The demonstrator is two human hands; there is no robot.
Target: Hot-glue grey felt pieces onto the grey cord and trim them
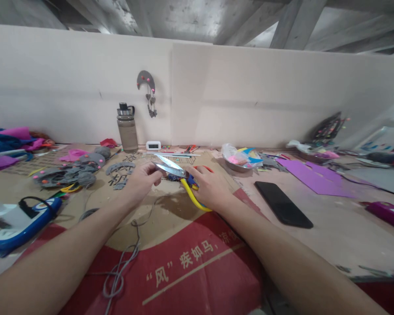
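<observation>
My right hand (210,187) grips a pair of scissors (170,168) with a yellow handle. Their shiny blades are parted and point left. At the blade tips, my left hand (142,180) has its thumb and fingers pinched together. Whatever sits in that pinch is too small or hidden to name. Red and blue parts show around my right hand, partly covered by it. Left of my left hand lie grey felt scraps (120,168). A grey cord (136,236) trails loosely over the printed cardboard (197,280) below my hands.
A water bottle (127,129) and small white clock (153,145) stand at the back. Grey felt pieces with pink dots (68,170) and a blue-and-white tool (28,225) lie left. Rightward are a bowl (238,165), black phone (282,204) and purple sheet (315,178).
</observation>
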